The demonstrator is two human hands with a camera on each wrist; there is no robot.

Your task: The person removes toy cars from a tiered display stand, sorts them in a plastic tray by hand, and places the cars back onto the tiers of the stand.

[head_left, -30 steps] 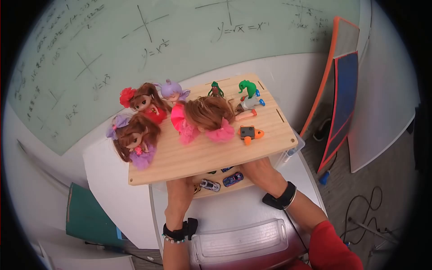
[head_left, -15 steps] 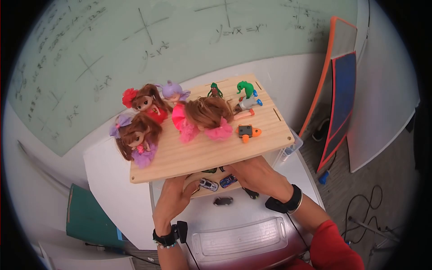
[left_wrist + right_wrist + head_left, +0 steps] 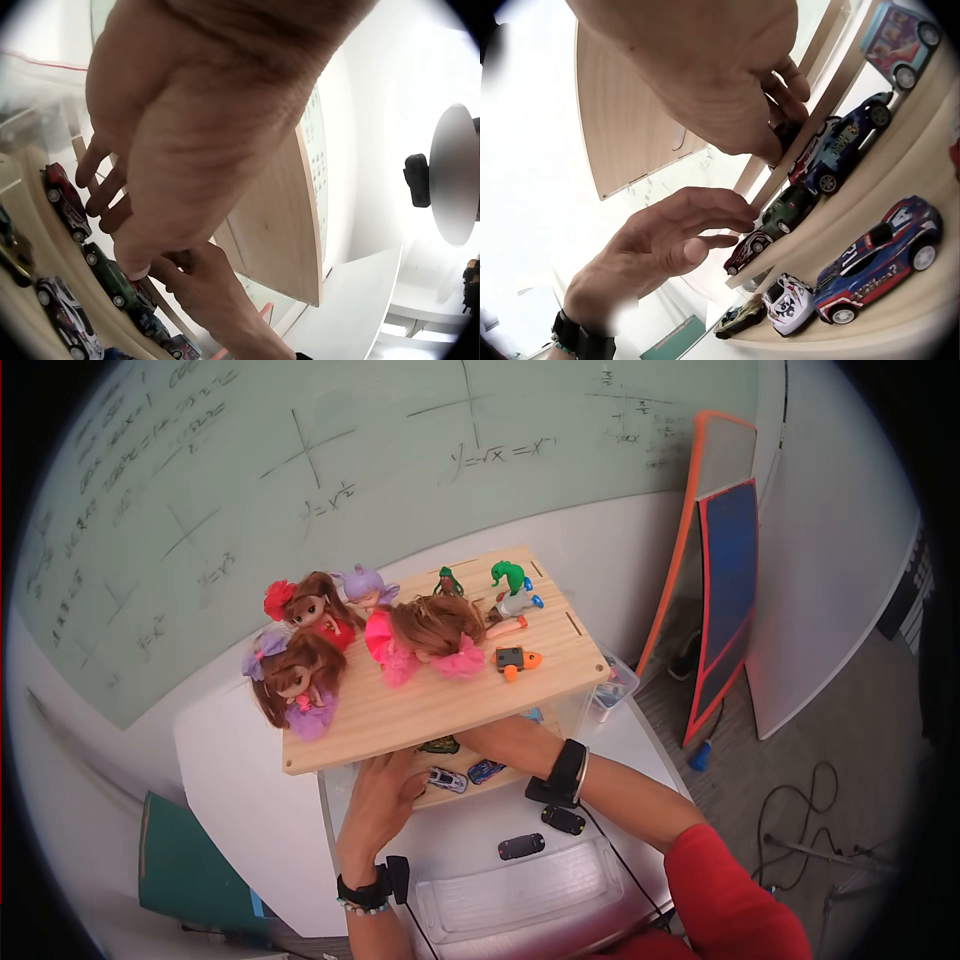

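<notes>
My right hand (image 3: 495, 738) reaches under the top board of a wooden shelf (image 3: 430, 725). In the right wrist view its thumb and fingers pinch a small dark thing (image 3: 786, 133), mostly hidden, behind a raised step. My left hand (image 3: 378, 795) is at the shelf's left side, fingers loosely spread beside a green toy car (image 3: 789, 210) and a dark red one (image 3: 66, 202). Lower on the step are a white car (image 3: 447, 779) and a blue car (image 3: 486, 771). Two black car-shaped things (image 3: 521, 846) lie on the table in front.
Dolls (image 3: 300, 680) and small figures (image 3: 510, 575) lie or stand on the top board. A clear plastic tray (image 3: 520, 890) is nearest the body. A clear box (image 3: 612, 685) stands right of the shelf; a whiteboard (image 3: 380, 450) rises behind.
Two black car-shaped things have come into sight on the table and slid toward the body. My right hand moved left and deeper under the board; my left hand shifted left, its fingers opening out.
</notes>
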